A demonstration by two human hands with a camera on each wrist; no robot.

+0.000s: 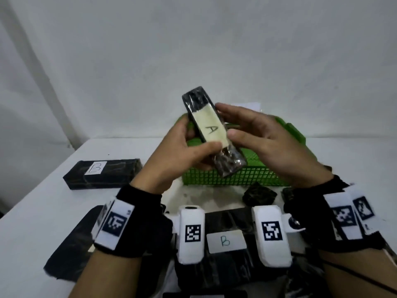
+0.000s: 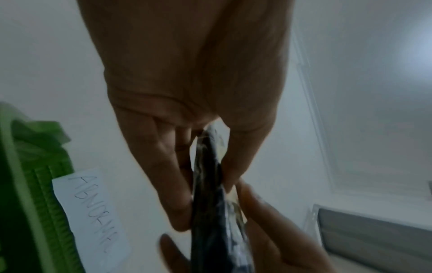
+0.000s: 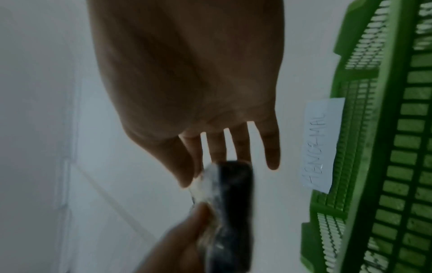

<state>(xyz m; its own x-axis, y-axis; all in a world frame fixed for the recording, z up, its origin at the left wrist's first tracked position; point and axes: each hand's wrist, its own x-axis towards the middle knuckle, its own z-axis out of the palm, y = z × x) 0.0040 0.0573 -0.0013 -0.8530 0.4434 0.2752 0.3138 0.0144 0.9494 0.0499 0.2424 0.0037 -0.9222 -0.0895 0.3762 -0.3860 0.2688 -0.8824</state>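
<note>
A black film-wrapped block [image 1: 196, 97] with a pale label marked "A" [image 1: 209, 126] is held tilted above the green basket [image 1: 236, 176]. My left hand [image 1: 193, 147] grips its lower half, thumb on the label side and fingers behind. My right hand [image 1: 231, 118] has nearly straight fingers; their tips and the thumb touch the block's right edge. The left wrist view shows the block [image 2: 208, 203] edge-on between my left fingers [image 2: 163, 175] and thumb. In the right wrist view my straight right fingers [image 3: 240, 144] reach behind the block [image 3: 236, 203].
A black block labelled "B" [image 1: 103, 173] lies on the white table at the left. Another one labelled "B" [image 1: 225, 241] lies near me, among more black pieces. A crumpled black lump [image 1: 258, 193] sits before the basket. A paper note [image 3: 322, 144] hangs on the basket's far wall.
</note>
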